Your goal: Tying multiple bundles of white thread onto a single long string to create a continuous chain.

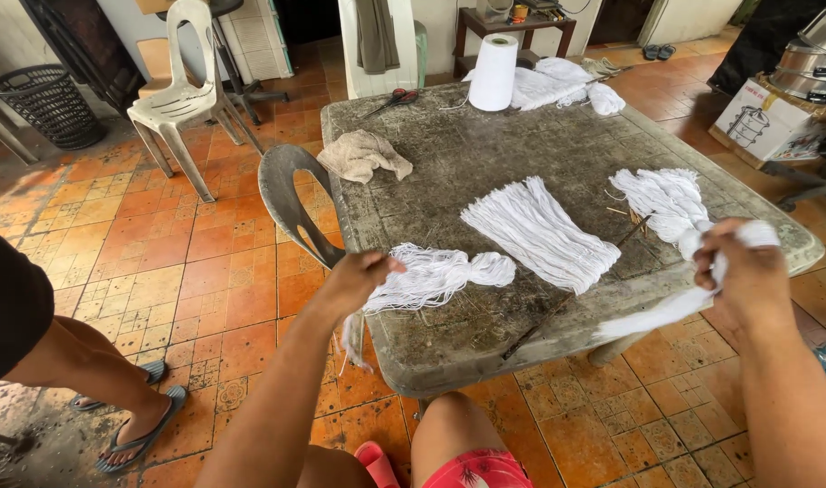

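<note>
**Both hands on white string at a worn table**

Leftmost, a white plastic chair (182,86) stands on orange tiles. Next, the left hand (358,278) pinches a white string bundle (435,278) at the edge of the grey table (485,154). A flat bundle (539,233) lies mid-table. Rightward, the right hand (743,271) grips a white string strip (666,312) beside another tuft (666,201).

A bundle of white threads (435,278) is gripped at the table (485,163) edge by the left hand (358,276), while a white strip (693,289) is clutched in the right hand (747,271), beside two more bundles.
</note>
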